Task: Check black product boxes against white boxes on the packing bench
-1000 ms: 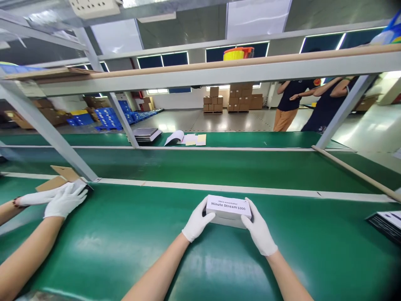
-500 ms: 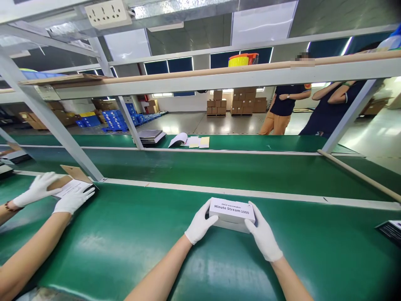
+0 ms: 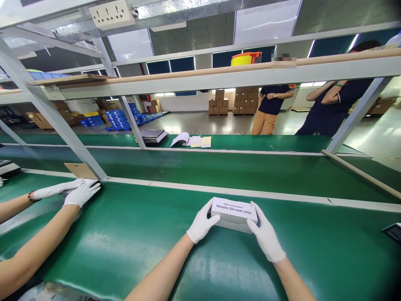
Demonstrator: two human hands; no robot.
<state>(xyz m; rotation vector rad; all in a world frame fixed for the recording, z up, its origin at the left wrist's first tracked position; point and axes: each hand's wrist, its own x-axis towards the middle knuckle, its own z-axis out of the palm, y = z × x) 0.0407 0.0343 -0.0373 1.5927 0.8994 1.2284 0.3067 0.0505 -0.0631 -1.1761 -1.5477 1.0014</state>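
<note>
A small white box (image 3: 234,211) labelled "Minute Stream 1000" rests on the green work surface (image 3: 125,234) in front of me. My left hand (image 3: 202,223), in a white glove, grips its left end. My right hand (image 3: 267,237), also gloved, grips its right end. The label side faces me and the box sits level between both hands.
A co-worker's two gloved hands (image 3: 75,191) press on a flat item at the left, beside a cardboard piece (image 3: 79,170). A grey frame post (image 3: 56,125) slants there. A scale (image 3: 152,134) and papers (image 3: 192,140) lie across the belt. Two people (image 3: 271,108) stand beyond. A dark box (image 3: 393,232) lies at the right edge.
My hands stay on the box, almost still. The co-worker's hands at the left have flattened down over their item, covering the white sheet seen before. The person in orange trousers stepped left.
</note>
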